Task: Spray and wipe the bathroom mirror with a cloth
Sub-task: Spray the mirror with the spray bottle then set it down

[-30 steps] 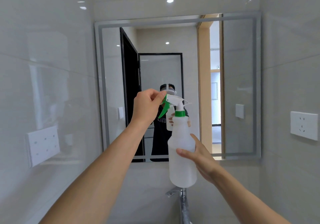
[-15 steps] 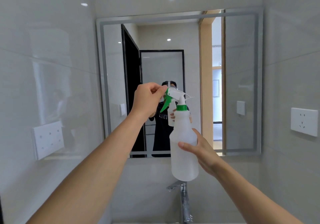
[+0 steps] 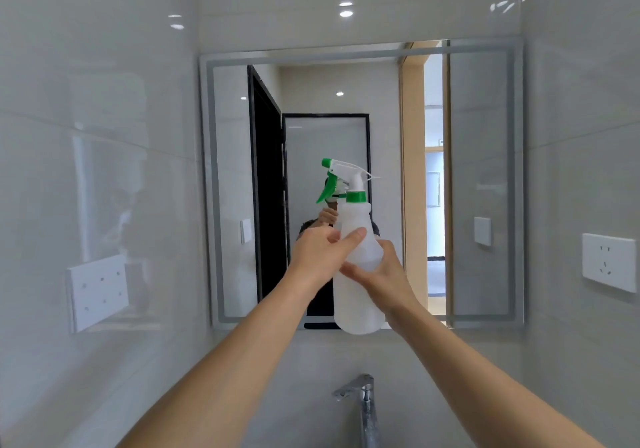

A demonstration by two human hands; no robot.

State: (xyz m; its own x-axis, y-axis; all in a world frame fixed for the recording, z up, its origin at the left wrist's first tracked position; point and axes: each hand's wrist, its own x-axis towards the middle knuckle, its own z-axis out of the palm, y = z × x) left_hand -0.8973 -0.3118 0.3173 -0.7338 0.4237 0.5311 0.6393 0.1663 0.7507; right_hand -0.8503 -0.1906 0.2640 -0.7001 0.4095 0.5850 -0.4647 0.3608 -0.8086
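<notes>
Spray bottle (image 3: 356,274): white translucent plastic, green collar, green trigger and nozzle tip. Held upright in front of the mirror (image 3: 478,170), nozzle facing left, base level with the mirror's lower edge. Fill level not readable through the wall.

Left hand (image 3: 320,253): wrapped around the bottle's shoulder, thumb across the front. Right hand (image 3: 384,274): grips the mid-body from the right, fingers curled round it. Neither touches the trigger.

Handling, judged: light for its size, carried without strain; thin walls probably flex under a squeeze; smooth plastic, slippery if wet. Best hold is the neck under the green collar, index finger on the trigger.

No cloth in view. Faucet (image 3: 363,402) below the mirror; wall outlet (image 3: 609,262) to the mirror's right, another (image 3: 97,292) on its left.
</notes>
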